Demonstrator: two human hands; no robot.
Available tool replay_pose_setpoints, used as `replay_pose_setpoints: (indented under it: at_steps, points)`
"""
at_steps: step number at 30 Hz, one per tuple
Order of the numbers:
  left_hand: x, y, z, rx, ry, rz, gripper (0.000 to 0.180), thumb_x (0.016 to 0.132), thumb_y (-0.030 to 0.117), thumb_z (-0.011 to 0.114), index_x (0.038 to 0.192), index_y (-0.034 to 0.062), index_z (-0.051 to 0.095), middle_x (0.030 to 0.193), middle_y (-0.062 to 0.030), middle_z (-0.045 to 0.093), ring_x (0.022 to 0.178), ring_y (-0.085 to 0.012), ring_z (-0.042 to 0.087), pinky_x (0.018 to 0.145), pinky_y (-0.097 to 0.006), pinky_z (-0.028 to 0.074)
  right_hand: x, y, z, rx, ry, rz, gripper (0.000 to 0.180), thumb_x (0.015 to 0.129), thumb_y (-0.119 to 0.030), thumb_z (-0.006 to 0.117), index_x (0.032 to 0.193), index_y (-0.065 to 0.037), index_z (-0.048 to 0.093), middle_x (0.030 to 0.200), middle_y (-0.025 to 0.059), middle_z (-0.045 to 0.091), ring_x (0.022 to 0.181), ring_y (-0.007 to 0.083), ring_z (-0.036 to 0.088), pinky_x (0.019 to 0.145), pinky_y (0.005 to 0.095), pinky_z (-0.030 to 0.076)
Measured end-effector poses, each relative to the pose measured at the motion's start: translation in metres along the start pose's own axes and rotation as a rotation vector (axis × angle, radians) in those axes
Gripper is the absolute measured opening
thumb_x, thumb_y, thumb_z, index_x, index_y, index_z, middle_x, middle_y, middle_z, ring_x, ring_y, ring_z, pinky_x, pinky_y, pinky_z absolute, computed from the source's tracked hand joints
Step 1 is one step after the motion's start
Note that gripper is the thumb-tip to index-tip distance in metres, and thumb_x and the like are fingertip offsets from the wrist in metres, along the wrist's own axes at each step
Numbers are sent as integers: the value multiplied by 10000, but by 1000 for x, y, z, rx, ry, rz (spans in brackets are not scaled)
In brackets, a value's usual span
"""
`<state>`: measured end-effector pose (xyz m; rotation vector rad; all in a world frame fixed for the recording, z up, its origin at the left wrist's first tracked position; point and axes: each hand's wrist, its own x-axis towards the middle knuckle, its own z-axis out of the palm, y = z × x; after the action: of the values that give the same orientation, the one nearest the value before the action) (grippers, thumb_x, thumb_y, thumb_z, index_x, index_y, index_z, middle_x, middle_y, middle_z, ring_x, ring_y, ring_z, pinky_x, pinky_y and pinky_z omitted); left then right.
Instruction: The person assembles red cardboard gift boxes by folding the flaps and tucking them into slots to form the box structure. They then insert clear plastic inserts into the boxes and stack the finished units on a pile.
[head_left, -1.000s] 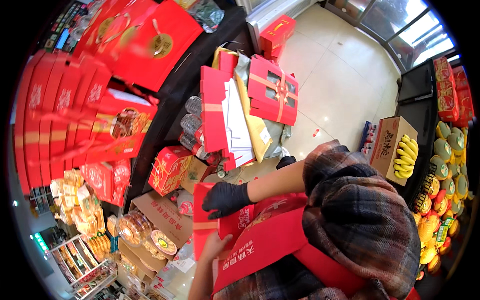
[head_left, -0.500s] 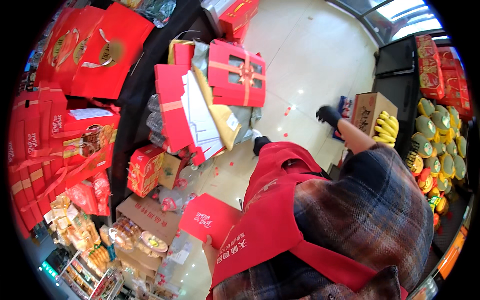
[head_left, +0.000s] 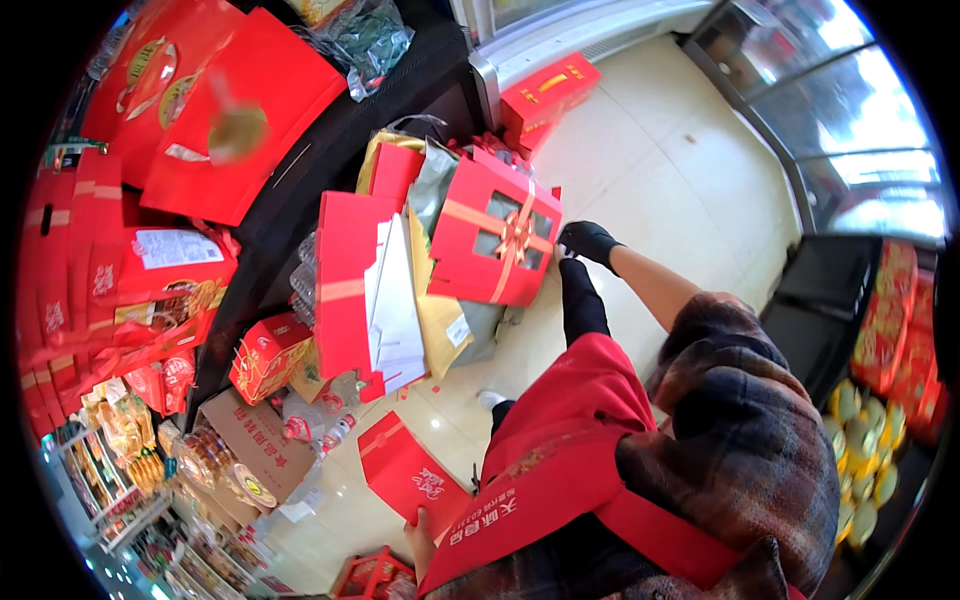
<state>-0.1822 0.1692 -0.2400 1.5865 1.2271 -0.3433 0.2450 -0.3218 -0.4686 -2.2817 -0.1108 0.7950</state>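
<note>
My left hand (head_left: 420,533), bare, grips the lower edge of a red gift box (head_left: 415,470) with white script and a pale ribbon stripe, in front of my red apron (head_left: 545,490). On my right hand (head_left: 590,245) is a black glove. It reaches forward, fingers extended, by the right edge of a red windowed gift-box panel (head_left: 465,235) with a printed gold bow. I cannot tell whether the fingertips touch it. That panel lies on a heap of flattened cardboard, with a white sheet (head_left: 395,320), a yellow-brown piece (head_left: 440,335) and another red panel (head_left: 343,290).
Red gift bags (head_left: 285,110) and stacked red boxes (head_left: 75,290) fill the dark counter at left. A brown carton (head_left: 265,450) and plastic bottles (head_left: 330,425) stand on the floor. Yellow-wrapped goods (head_left: 860,460) are at right, and a red box (head_left: 550,95) stands far ahead.
My right hand has swung left from beside the bananas to the edge of the windowed panel. The view has turned and moved forward. My left hand still holds the red gift box.
</note>
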Motion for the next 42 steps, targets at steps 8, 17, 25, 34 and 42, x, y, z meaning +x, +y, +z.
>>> replay_pose_setpoints:
  at_steps: [8,17,25,34,42]
  points:
    - [-14,64,196,149,71,-114,273,824,99,616,1045,-56,575,913,-61,636,821,-132,576,759,-278,456,294,90,-65,-75,149,80,277,796,-248,569,1053,-149,598,877,117,652,778,250,633,698,351,488]
    - [-57,42,305,111,187,-427,252,866,163,582,1029,-29,574,901,-66,614,806,-142,569,716,-283,460,464,84,-16,-297,-89,62,725,736,-234,534,1392,-312,236,1099,200,584,923,365,601,782,434,475]
    - [-87,34,354,169,294,-596,227,885,201,567,997,5,596,832,-59,602,740,-161,557,692,-294,464,549,172,103,-466,416,-426,397,823,-255,440,1206,-158,476,1268,142,454,1142,299,471,877,444,416]
    - [-128,1,376,-12,273,-554,286,853,192,603,1084,24,583,889,-59,613,784,-174,556,733,-288,464,419,140,-5,207,100,-102,241,713,-80,626,950,-49,599,698,86,599,627,188,582,562,314,462]
    - [-165,-36,413,-340,276,-279,269,837,115,604,1045,-52,572,917,-57,636,818,-127,581,729,-262,459,265,-127,-267,574,-182,-549,199,761,-58,610,947,10,593,791,28,614,705,90,575,651,234,463]
